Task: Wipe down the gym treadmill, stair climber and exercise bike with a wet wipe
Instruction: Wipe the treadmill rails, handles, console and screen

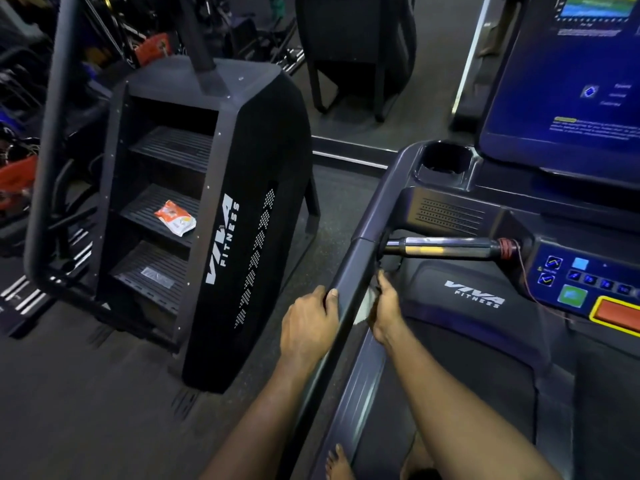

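Black stair climber (242,202) at left, orange-white wipe packet (175,218) lying on its middle step. Left hand (308,323) grips treadmill handrail (360,261) from the outer side, fingers curled over the top. White wet wipe (367,306) sits against the rail's inner side, right hand (388,310) fingers clamped on it. Treadmill (474,296) console with lit screen (571,81) at far right.
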`<state>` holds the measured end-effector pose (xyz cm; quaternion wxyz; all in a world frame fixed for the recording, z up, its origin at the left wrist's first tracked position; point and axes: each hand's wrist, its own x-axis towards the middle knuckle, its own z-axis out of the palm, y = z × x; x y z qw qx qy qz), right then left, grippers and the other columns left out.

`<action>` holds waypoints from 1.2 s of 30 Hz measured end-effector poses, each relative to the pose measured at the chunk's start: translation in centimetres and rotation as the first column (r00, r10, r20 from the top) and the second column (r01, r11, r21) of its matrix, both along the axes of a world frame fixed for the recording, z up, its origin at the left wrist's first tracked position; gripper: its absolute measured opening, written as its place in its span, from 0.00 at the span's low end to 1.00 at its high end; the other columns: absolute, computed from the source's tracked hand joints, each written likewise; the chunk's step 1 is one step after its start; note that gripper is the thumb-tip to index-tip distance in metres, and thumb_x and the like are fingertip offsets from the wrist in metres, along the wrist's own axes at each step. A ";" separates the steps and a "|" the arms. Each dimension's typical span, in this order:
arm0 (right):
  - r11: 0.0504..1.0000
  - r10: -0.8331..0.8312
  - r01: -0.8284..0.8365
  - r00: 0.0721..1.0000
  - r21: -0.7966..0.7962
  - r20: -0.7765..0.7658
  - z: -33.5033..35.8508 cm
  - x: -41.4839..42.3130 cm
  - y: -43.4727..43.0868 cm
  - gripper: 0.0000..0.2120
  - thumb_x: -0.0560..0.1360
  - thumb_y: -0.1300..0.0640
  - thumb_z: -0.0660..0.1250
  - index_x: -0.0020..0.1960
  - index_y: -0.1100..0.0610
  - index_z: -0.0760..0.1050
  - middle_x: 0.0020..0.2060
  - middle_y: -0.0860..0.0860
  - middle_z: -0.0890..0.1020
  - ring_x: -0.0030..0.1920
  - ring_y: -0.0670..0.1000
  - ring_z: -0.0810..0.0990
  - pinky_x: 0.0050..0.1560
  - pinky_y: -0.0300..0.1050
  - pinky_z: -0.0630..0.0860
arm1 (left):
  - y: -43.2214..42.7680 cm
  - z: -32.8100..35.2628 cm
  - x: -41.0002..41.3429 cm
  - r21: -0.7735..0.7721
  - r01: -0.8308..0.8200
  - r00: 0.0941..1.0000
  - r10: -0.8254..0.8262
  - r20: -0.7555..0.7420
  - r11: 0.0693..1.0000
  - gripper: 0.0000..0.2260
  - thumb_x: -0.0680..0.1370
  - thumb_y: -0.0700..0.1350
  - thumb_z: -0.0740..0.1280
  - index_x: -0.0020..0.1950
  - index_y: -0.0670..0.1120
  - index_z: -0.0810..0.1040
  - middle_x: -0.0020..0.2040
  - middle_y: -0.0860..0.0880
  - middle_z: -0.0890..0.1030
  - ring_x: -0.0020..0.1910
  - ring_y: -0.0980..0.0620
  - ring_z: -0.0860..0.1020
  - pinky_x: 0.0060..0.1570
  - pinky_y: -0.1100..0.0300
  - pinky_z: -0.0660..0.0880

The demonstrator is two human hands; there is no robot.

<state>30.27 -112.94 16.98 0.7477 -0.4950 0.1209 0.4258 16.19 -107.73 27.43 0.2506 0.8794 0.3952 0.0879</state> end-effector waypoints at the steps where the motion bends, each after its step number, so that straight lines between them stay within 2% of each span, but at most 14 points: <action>1: 0.999 -0.030 0.030 1.000 0.011 -0.004 0.2 0.1 0.1 0.24 0.82 0.39 0.59 0.55 0.58 0.82 0.49 0.58 0.85 0.48 0.57 0.84 0.59 0.54 0.78 | 0.1 0.0 0.0 -0.011 0.005 1.000 -0.005 0.004 1.000 0.16 0.85 0.54 0.55 0.47 0.48 0.75 0.35 0.51 0.78 0.36 0.51 0.79 0.42 0.47 0.79; 5: 0.999 0.014 -0.014 1.000 0.031 -0.009 0.4 -0.5 0.9 0.22 0.82 0.40 0.59 0.53 0.56 0.82 0.44 0.55 0.86 0.44 0.54 0.85 0.51 0.50 0.80 | -0.1 0.2 0.0 -0.030 -0.011 1.000 0.011 0.007 0.999 0.16 0.85 0.55 0.55 0.44 0.48 0.73 0.36 0.49 0.79 0.38 0.48 0.80 0.42 0.47 0.78; 9: 0.985 0.151 -0.148 0.988 -0.085 0.025 -1.1 -0.6 -1.6 0.14 0.83 0.52 0.60 0.51 0.58 0.82 0.42 0.56 0.86 0.40 0.54 0.84 0.41 0.47 0.79 | 0.3 -0.1 0.3 -0.052 -0.050 0.999 0.050 -0.003 0.997 0.16 0.84 0.55 0.57 0.39 0.51 0.69 0.33 0.51 0.77 0.34 0.53 0.77 0.37 0.52 0.73; 11: 0.953 0.209 -0.165 0.965 -0.252 0.161 -1.4 -0.6 -2.0 0.09 0.81 0.60 0.63 0.52 0.61 0.81 0.43 0.59 0.85 0.43 0.59 0.83 0.45 0.49 0.78 | 0.7 -0.4 0.6 -0.077 -0.089 0.996 0.090 0.004 0.993 0.16 0.83 0.53 0.58 0.37 0.51 0.69 0.31 0.52 0.75 0.32 0.58 0.75 0.36 0.54 0.69; 14: 0.860 0.282 -0.053 0.877 -0.507 0.388 -1.0 -0.2 -2.4 0.09 0.78 0.66 0.64 0.43 0.61 0.81 0.40 0.59 0.85 0.43 0.61 0.83 0.44 0.48 0.76 | 1.4 -0.5 1.9 -0.074 -0.126 0.992 0.127 -0.003 0.989 0.15 0.84 0.52 0.57 0.43 0.50 0.78 0.32 0.56 0.74 0.32 0.61 0.73 0.38 0.55 0.68; 17: 0.860 0.251 0.074 0.800 -0.505 0.545 0.9 0.9 -3.6 0.07 0.79 0.66 0.64 0.43 0.64 0.79 0.40 0.59 0.84 0.42 0.57 0.81 0.45 0.51 0.76 | 2.2 -0.3 4.0 -0.092 -0.102 0.995 0.104 0.012 0.991 0.18 0.85 0.54 0.54 0.52 0.47 0.80 0.40 0.50 0.81 0.41 0.50 0.80 0.43 0.52 0.76; 20: 0.911 0.139 0.189 0.697 -0.367 0.704 5.2 2.8 -3.3 0.09 0.80 0.64 0.64 0.42 0.59 0.77 0.37 0.50 0.80 0.41 0.49 0.76 0.44 0.43 0.71 | 2.6 -0.1 6.7 -0.083 -0.089 0.996 0.089 -0.008 0.993 0.20 0.86 0.54 0.52 0.59 0.45 0.79 0.51 0.42 0.84 0.52 0.40 0.81 0.47 0.51 0.72; 23: 0.920 0.083 0.300 0.480 -0.252 0.873 10.0 5.7 -1.7 0.09 0.77 0.60 0.63 0.51 0.55 0.81 0.42 0.45 0.82 0.44 0.41 0.77 0.45 0.27 0.70 | 2.6 -0.1 8.3 -0.097 -0.105 0.994 0.103 -0.026 0.990 0.21 0.86 0.54 0.50 0.64 0.46 0.78 0.55 0.41 0.83 0.56 0.39 0.80 0.53 0.49 0.73; 25: 0.902 0.112 0.367 0.309 -0.227 0.944 12.1 7.6 -0.7 0.14 0.75 0.67 0.63 0.56 0.58 0.82 0.46 0.46 0.83 0.45 0.39 0.77 0.48 0.23 0.69 | 2.6 -0.3 8.3 -0.094 -0.118 0.993 0.117 -0.021 0.989 0.22 0.86 0.55 0.50 0.64 0.46 0.79 0.54 0.41 0.83 0.55 0.40 0.81 0.53 0.48 0.74; 27: 0.917 0.205 0.312 0.166 -0.249 0.965 12.7 8.9 0.3 0.19 0.73 0.74 0.62 0.59 0.63 0.82 0.52 0.52 0.84 0.51 0.44 0.80 0.59 0.29 0.72 | 2.5 -0.5 8.2 -0.049 -0.127 0.992 0.127 -0.008 0.991 0.21 0.86 0.54 0.50 0.62 0.46 0.80 0.53 0.41 0.84 0.54 0.40 0.81 0.52 0.48 0.74; 29: 0.922 0.380 0.078 -0.009 -0.378 0.925 12.1 9.3 0.6 0.20 0.74 0.75 0.63 0.63 0.65 0.80 0.61 0.58 0.82 0.63 0.54 0.80 0.70 0.47 0.72 | 2.4 -0.4 8.3 -0.027 -0.136 0.991 0.136 -0.001 0.990 0.21 0.86 0.54 0.51 0.60 0.46 0.80 0.52 0.41 0.84 0.53 0.40 0.82 0.51 0.48 0.75; 32: 0.685 0.598 -0.082 -0.505 -0.724 0.623 9.4 8.8 -0.2 0.22 0.85 0.53 0.59 0.76 0.60 0.69 0.77 0.53 0.68 0.79 0.52 0.63 0.80 0.51 0.57 | 2.4 -0.4 8.4 -0.034 -0.147 0.989 0.147 -0.013 0.989 0.20 0.85 0.54 0.52 0.58 0.47 0.81 0.51 0.42 0.84 0.53 0.40 0.82 0.51 0.49 0.75; 33: 0.628 0.599 -0.067 -0.594 -0.775 0.537 8.7 9.0 -0.4 0.27 0.86 0.45 0.52 0.79 0.58 0.64 0.79 0.50 0.62 0.81 0.49 0.57 0.81 0.48 0.52 | 2.5 -0.4 8.4 -0.031 -0.152 0.988 0.151 -0.014 0.988 0.20 0.85 0.54 0.52 0.58 0.47 0.81 0.51 0.42 0.84 0.52 0.40 0.82 0.50 0.49 0.75; 36: 0.535 0.690 -0.045 -0.553 -0.843 0.467 9.1 12.5 0.8 0.37 0.83 0.34 0.35 0.82 0.55 0.56 0.81 0.49 0.55 0.82 0.46 0.50 0.81 0.44 0.45 | 2.5 -0.5 8.5 -0.024 -0.164 0.986 0.164 -0.007 0.986 0.20 0.85 0.53 0.52 0.58 0.45 0.81 0.51 0.41 0.84 0.52 0.39 0.82 0.51 0.49 0.75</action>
